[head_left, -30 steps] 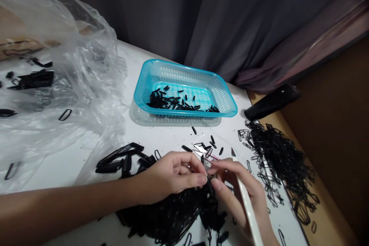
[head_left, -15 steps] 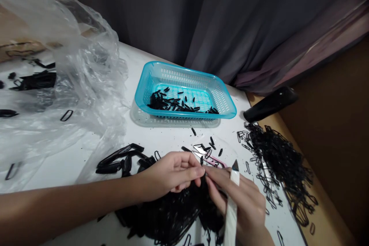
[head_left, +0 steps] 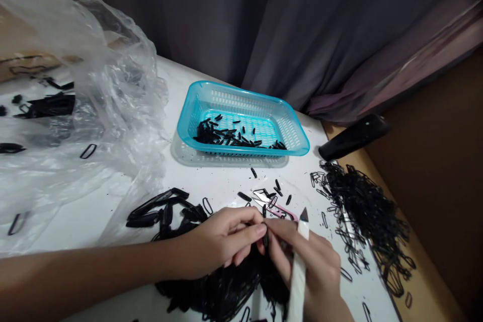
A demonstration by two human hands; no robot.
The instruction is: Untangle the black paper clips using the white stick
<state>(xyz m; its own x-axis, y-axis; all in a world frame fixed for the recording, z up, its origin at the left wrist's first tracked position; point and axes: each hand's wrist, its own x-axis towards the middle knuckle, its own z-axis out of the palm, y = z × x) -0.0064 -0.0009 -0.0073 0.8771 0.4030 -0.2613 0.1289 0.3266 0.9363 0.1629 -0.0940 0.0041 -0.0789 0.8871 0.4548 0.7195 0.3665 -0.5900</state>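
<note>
Between both hands [head_left: 264,231], a small black piece [head_left: 265,236], pinched upright.

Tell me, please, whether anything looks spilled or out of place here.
The pile of black loops on the right looks spilled, since it runs off the white table onto the wooden surface; a few black pieces lie outside the blue basket.

The right hand [head_left: 315,266] is moving in, its index fingertip now meeting the left hand's [head_left: 230,241] fingertips, with its other fingers folding closer. The white-handled knife [head_left: 298,276] is swinging from a rightward-leaning handle to nearly upright. The left hand is sitting slightly lower, and more of the pink scissors' [head_left: 281,210] handle is showing.
</note>
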